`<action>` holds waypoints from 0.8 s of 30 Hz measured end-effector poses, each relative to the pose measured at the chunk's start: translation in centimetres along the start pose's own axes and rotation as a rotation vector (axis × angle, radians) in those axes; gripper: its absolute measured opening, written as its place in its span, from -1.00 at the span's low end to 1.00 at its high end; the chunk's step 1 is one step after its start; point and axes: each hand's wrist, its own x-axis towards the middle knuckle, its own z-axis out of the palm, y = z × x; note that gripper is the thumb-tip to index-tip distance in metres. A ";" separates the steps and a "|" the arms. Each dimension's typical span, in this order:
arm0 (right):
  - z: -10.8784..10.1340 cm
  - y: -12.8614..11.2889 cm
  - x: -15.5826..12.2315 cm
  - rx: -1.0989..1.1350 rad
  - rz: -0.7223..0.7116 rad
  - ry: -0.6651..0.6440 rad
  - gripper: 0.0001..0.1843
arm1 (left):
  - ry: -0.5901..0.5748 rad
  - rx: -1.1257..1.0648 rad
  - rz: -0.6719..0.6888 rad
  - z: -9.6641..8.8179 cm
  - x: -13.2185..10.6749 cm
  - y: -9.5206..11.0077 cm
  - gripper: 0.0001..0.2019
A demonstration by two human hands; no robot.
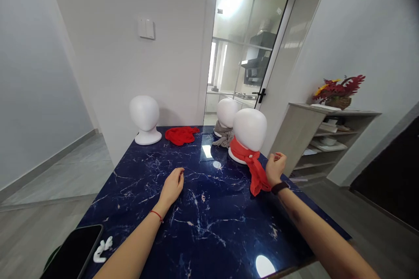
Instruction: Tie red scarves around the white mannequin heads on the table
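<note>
Phone (74,253): at the surface's near left corner, cut off by the bottom picture edge. Grey-scarfed head form (227,113): partly hidden behind the red-scarfed head form (249,130). Right hand (275,168): fingers curled, palm side hidden. Shelf (322,139) contents: too small to be identified. Both forearms: cut off at the bottom edge.

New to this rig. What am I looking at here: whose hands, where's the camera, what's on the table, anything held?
One picture, from a camera worn on a person's head, looking forward and down, so both bare arms are the wearer's own. The left hand rests on the dark blue marble table, holding nothing. The right hand is loosely curled beside the red scarf tied around the nearest white mannequin head; a grip isn't clear. Behind it, a second head wears a grey scarf; a third head is bare, with a loose red cloth beside it. A phone lies at the near left corner.
</note>
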 end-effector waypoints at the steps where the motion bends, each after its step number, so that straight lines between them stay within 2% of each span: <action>1: 0.0 -0.8 -1.6 0.011 -0.085 -0.020 -0.60 | -0.004 0.017 0.005 0.0 0.0 0.0 -0.79; 2: 0.2 -1.6 -3.4 0.030 -0.192 -0.095 -0.63 | -0.011 0.036 0.013 0.0 -0.1 0.1 -0.80; 3: 0.7 -2.6 -5.3 0.057 -0.311 -0.223 -0.67 | -0.021 0.056 0.024 0.0 -0.1 0.3 -0.80; 5: 2.5 -4.8 -9.5 0.107 -0.514 -0.575 -0.74 | -0.044 0.094 0.047 -0.2 -0.4 0.7 -0.79; 7: 5.0 -6.7 -13.4 0.120 -0.628 -0.887 -0.78 | -0.063 0.121 0.064 -0.5 -0.8 1.1 -0.79; 9: 7.6 -7.9 -16.9 0.099 -0.688 -1.083 -0.77 | -0.073 0.121 0.072 -0.9 -1.3 1.5 -0.80; 11: 9.9 -8.2 -19.6 0.033 -0.714 -1.146 -0.79 | -0.075 0.094 0.066 -1.2 -1.6 1.6 -0.82; 14: 11.3 -7.4 -21.6 -0.056 -0.736 -1.116 -0.84 | -0.052 0.035 0.021 -1.5 -1.9 1.6 -0.86; 19: 10.3 -6.1 -21.0 0.070 -0.752 -1.161 -0.84 | -0.054 -0.020 -0.033 -1.6 -2.0 1.5 -0.85; 24: 10.0 -6.1 -20.5 0.099 -0.754 -1.174 -0.83 | -0.073 -0.033 -0.023 -1.5 -2.0 1.5 -0.83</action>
